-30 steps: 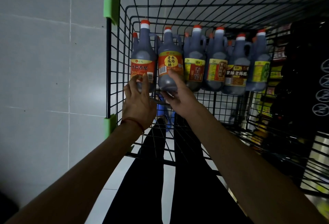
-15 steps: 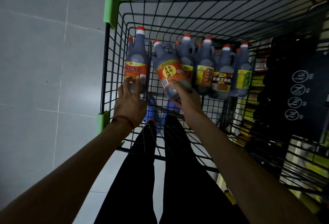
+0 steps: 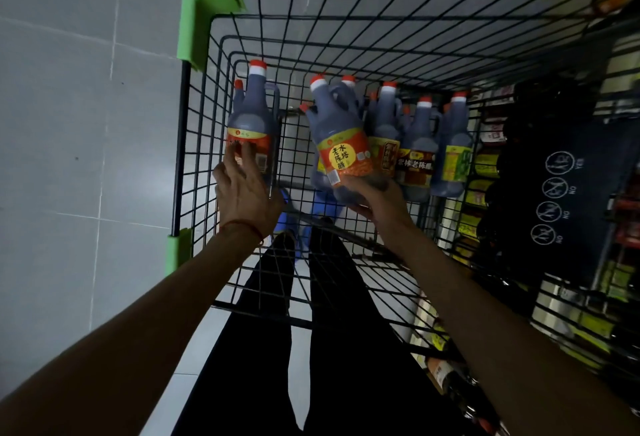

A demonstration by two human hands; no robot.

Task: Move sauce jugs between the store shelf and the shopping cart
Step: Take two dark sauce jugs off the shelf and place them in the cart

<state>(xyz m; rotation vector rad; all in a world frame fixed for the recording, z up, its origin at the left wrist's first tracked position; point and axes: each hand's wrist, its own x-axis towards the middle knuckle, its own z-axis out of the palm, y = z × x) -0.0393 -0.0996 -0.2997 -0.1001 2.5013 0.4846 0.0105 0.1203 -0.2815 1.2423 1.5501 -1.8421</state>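
Note:
Several dark sauce jugs with red-and-white caps stand in a row inside the black wire shopping cart [image 3: 381,30]. My right hand [image 3: 374,201] grips the base of a jug with an orange and yellow label [image 3: 341,144], lifted and tilted left out of the row. My left hand [image 3: 242,189] lies against the lower front of the leftmost jug with a red label [image 3: 251,124], which stands upright at the cart's left wall; its fingers are on the label.
More jugs [image 3: 419,148] fill the right of the row. Green plastic corner guards [image 3: 197,16] mark the cart's left side. Grey tiled floor [image 3: 69,124] lies to the left. Dark store shelves with goods [image 3: 485,172] show through the cart's right side.
My right hand has lifted the orange-labelled jug and tilted it further out of the row. My left hand stays on the leftmost jug. The view has dropped and moved closer.

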